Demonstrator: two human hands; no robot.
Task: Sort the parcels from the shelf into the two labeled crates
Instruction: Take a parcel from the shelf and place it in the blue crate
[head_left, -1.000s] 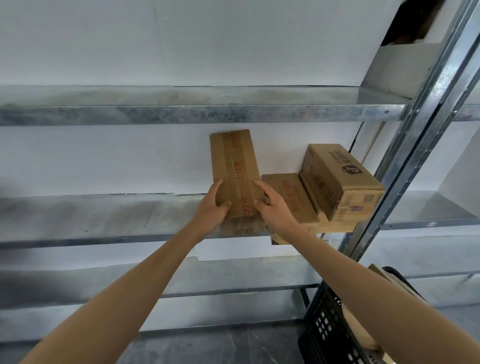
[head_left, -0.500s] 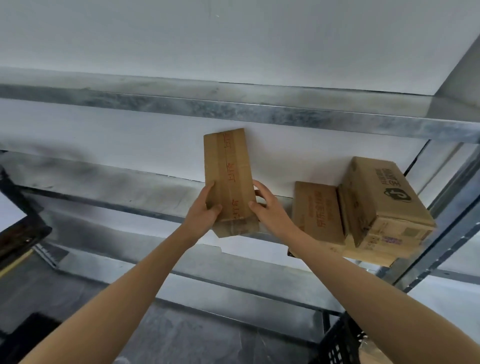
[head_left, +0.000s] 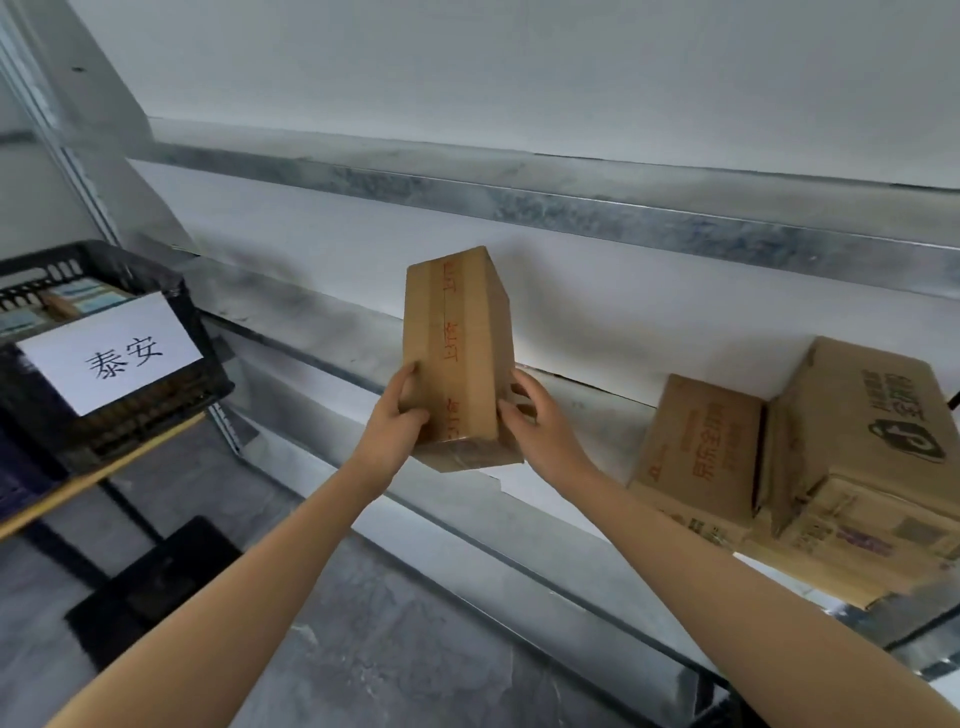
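Parcel (head_left: 456, 353) between crate (head_left: 156, 410) and boxes (head_left: 698, 449)

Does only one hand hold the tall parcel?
No, the left hand and the right hand both grip the tall parcel, one on each lower side.

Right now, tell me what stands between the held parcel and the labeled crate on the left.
Nothing visible. The parcel, gripped by the left hand and right hand, has only open air between it and the black crate.
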